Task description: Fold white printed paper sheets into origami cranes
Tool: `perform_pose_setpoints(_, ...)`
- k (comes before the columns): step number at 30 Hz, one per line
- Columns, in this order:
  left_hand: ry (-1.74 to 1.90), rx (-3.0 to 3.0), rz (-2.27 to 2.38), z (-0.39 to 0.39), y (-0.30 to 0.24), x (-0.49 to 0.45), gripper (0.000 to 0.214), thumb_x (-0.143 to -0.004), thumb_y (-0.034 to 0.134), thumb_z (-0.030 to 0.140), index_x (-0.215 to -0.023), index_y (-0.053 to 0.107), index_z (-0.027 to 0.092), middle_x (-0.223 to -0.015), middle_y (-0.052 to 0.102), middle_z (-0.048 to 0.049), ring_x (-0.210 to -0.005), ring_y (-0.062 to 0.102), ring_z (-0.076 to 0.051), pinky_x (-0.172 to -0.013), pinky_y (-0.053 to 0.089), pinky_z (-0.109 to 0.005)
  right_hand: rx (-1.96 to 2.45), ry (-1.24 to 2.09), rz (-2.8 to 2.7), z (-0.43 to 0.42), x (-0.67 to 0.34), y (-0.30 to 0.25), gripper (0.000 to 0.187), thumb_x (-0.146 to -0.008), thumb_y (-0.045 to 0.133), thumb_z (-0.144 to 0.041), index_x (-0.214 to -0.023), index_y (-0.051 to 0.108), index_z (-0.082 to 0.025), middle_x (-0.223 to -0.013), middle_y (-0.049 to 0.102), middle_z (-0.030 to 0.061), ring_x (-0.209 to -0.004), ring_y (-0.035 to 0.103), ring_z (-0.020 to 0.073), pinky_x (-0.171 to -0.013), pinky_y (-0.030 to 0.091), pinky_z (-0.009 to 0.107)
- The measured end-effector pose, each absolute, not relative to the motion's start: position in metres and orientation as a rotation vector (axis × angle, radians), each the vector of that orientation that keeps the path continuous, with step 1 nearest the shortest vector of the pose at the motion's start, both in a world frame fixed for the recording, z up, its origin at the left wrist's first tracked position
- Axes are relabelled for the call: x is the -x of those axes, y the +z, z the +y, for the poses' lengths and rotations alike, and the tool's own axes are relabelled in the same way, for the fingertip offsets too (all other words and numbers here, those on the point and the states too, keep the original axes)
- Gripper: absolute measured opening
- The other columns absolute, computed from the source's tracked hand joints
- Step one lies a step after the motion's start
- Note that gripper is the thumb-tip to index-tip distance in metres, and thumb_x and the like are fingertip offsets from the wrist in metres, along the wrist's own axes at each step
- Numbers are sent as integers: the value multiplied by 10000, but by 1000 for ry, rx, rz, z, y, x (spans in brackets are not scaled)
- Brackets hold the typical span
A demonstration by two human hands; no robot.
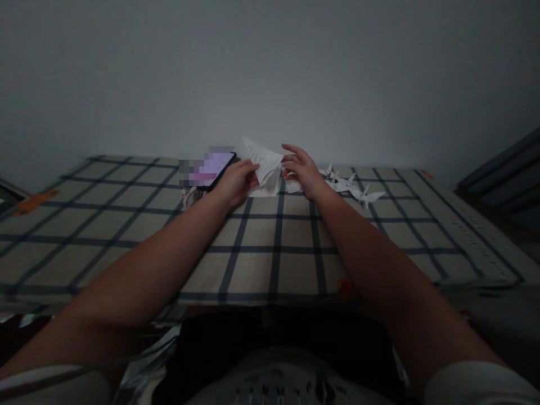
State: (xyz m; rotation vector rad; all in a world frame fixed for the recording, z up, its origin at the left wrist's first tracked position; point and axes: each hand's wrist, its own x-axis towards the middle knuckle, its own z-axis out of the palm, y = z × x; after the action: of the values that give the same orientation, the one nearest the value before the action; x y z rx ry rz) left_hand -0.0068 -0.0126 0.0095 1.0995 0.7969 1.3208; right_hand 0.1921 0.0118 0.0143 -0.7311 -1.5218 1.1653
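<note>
My left hand [240, 181] pinches a sheet of folded printed paper [265, 162] by its left side, above the table. Close to the paper's right corner is my right hand [301, 171], its fingers apart; whether a fingertip touches the corner is hard to tell. More white paper [264, 192] lies under the held sheet, and another white piece [292, 186] shows beneath my right hand. Several folded paper cranes [366, 195] lie just right of that hand, partly hidden by it.
A phone [213, 169] with a lit, partly blurred screen is propped left of my left hand, with a pinkish strap [189, 197] near its base. The checked tablecloth [253, 270] covers the table. A plain wall [270, 73] rises behind it.
</note>
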Motion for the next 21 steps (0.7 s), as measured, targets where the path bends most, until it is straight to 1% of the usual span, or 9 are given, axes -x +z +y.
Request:
perform_pose_setpoints(2,1293,-1072,780,-10,8,8,220,-740,676,173,-957,663,137,-845,731,-53,-702,675,-141,-692,555,-269,745,1176,-1584,11,-191,14,439,-778,658,-239,-1210,606,-292,-1115,653,-2,-720,616,83,-606,491,203)
perform_pose_setpoints(4,1279,-1037,770,-9,8,9,220,-744,660,148,-963,664,124,-846,733,-60,-700,678,-142,-675,563,-263,774,1171,-1637,11,-189,13,374,-758,676,-238,-1132,659,-253,-1108,658,13,-750,616,90,-607,492,199)
perform_pose_setpoints(8,1255,-981,825,-11,10,7,172,-768,644,134,-935,673,106,-795,732,-73,-645,662,-120,-623,558,-220,832,1104,-1628,13,-184,10,256,-757,720,-351,-962,702,-199,-929,676,11,-725,579,89,-605,481,194)
perform_pose_setpoints(11,1211,-961,871,-14,14,4,163,-806,610,193,-917,678,95,-784,732,-103,-618,656,-128,-592,555,-222,883,1069,-1594,16,-184,8,258,-770,716,-426,-856,690,-184,-781,641,-3,-674,559,89,-579,459,196)
perform_pose_setpoints(15,1217,-1009,813,-19,16,0,218,-816,570,244,-931,683,98,-878,726,-105,-667,666,-146,-598,569,-254,929,1039,-1594,18,-187,6,279,-793,700,-458,-798,668,-181,-694,607,-12,-622,542,87,-558,433,204)
perform_pose_setpoints(17,1248,-1058,807,-21,16,-2,191,-793,608,243,-911,686,115,-905,709,-83,-713,675,-153,-596,569,-253,943,1016,-1603,17,-187,7,298,-800,695,-465,-751,644,-175,-653,584,-20,-585,512,80,-544,410,206)
perform_pose_setpoints(19,1277,-1120,835,-23,15,-2,148,-761,686,237,-863,682,130,-910,691,-60,-755,680,-152,-604,567,-238,946,1006,-1608,15,-186,8,312,-802,698,-454,-704,613,-171,-614,552,-31,-548,472,70,-519,374,205)
perform_pose_setpoints(21,1288,-1170,858,-24,13,-2,155,-738,751,243,-818,673,135,-904,681,-45,-769,681,-140,-614,562,-216,933,1018,-1598,13,-185,9,293,-799,705,-429,-709,600,-171,-599,534,-43,-523,446,62,-499,346,205)
